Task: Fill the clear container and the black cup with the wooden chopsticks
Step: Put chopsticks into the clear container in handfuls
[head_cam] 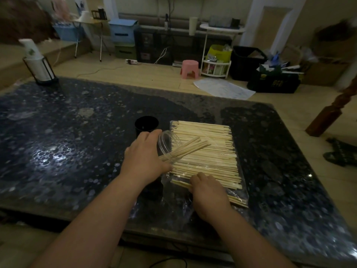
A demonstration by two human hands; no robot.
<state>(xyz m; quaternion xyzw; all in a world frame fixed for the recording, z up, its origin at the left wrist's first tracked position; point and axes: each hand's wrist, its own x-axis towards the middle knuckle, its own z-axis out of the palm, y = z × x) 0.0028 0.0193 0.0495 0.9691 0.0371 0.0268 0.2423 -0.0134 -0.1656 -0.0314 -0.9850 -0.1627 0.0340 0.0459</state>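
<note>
Pale wooden chopsticks point(206, 151) lie stacked on a crinkled plastic sheet point(179, 204), a few already poking from the clear round plastic container point(165, 141), which the left hand point(146, 157) grips tilted beside the black round cup point(146, 123). The right hand point(208, 192) pinches the nearest sticks; best to lift a small aligned bunch and slide it end-first into the mouth.

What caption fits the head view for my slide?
Left hand holds the tilted clear container, wooden chopsticks poking out; right hand pinches more from the pile; black cup behind.
</note>
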